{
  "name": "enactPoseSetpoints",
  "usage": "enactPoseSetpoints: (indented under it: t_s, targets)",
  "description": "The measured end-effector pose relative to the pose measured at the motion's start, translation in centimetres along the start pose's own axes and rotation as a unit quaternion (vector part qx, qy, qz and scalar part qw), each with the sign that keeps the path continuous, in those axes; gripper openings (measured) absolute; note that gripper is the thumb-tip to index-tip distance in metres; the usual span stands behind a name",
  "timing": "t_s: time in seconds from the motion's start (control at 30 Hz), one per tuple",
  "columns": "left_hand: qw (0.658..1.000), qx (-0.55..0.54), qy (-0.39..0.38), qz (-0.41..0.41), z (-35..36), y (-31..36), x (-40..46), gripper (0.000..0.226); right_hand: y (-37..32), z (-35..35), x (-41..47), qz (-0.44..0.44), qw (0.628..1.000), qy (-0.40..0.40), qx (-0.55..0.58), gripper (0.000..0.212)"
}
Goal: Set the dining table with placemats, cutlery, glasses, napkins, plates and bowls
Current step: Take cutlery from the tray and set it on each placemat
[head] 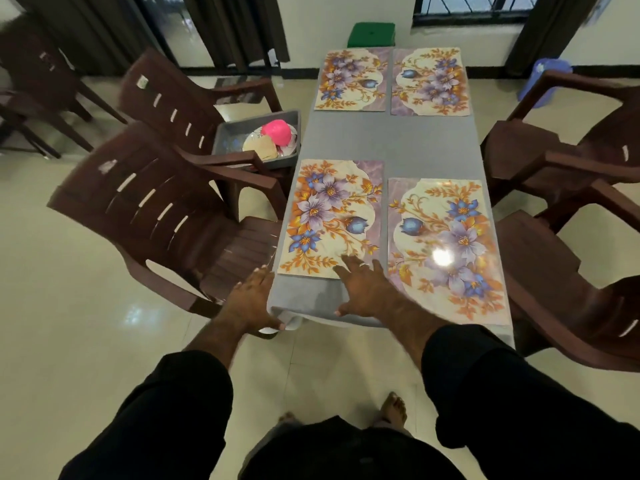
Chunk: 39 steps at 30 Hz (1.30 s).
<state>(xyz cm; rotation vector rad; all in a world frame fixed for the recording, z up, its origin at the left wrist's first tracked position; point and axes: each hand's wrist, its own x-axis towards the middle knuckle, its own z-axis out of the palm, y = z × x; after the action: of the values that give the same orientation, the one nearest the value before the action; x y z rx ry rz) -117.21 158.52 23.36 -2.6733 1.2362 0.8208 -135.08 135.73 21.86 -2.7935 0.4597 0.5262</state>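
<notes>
Head view. The table (391,143), covered in grey cloth, runs away from the person and serves as reference. Four floral placemats lie flat on it: the near-left placemat (332,216) and the near-right placemat (446,247) sit side by side at the table's near end, close together but apart, the right one set slightly nearer the person. The far-left placemat (351,79) and the far-right placemat (431,81) lie at the table's far end, also side by side with a narrow gap.

The right hand (363,289) lies on the table's near end, palm down, fingers straight and spread, fingertips resting on the near edge of the near-left placemat; it grasps nothing. The left hand (252,299) is at the table's near-left corner, fingers extended along the cloth edge, thumb at the corner; whether it pinches the cloth cannot be told.

Left of the table, at its middle, a grey tub (258,133) rests on a brown chair (194,109). It holds plates (251,142), a pink bowl (275,131) turned upside down and something beige; other contents are too blurred to identify. A second brown chair (166,216) stands left of the table's near end. Two more chairs stand to the table's right. A green stool (371,34) stands beyond the table's far end.
</notes>
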Motion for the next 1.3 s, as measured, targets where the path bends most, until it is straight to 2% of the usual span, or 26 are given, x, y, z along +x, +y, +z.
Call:
enactPoseSetpoints:
  t_s: [0.27, 0.57, 0.73, 0.93, 1.07, 1.17, 1.3]
  targets:
    - [0.996, -0.067, 0.03, -0.06, 2.8, -11.6, -5.1, 0.139, -12.0, 0.8, 3.5, -0.034, 0.997, -0.04, -0.048, 0.11]
    - [0.975, -0.109, 0.048, -0.186, 2.7, -35.0, -14.5, 0.137, -37.5, -0.3, 15.1, -0.124, 0.989, -0.03, -0.071, 0.108]
    - [0.96, -0.145, 0.064, -0.229, 1.9, -43.9, -18.6, 0.128, -46.9, -0.4, 19.7, -0.165, 0.981, -0.047, -0.089, 0.119]
    - [0.946, -0.179, 0.049, -0.264, 3.0, -53.0, -18.1, 0.122, -55.2, -0.2, 27.4, -0.197, 0.972, -0.082, -0.103, 0.102]
    - [0.942, -0.186, 0.027, -0.279, 2.3, -60.3, -15.9, 0.121, -61.9, 0.0, 34.5, -0.222, 0.964, -0.111, -0.098, 0.1]
    - [0.929, -0.199, 0.014, -0.311, 0.4, -66.7, -14.8, 0.119, -67.0, -0.9, 40.2, -0.253, 0.951, -0.133, -0.114, 0.098]
    - [0.913, -0.207, 0.045, -0.349, -3.7, -75.1, -13.7, 0.114, -73.9, -4.6, 47.0, -0.295, 0.936, -0.134, -0.14, 0.095]
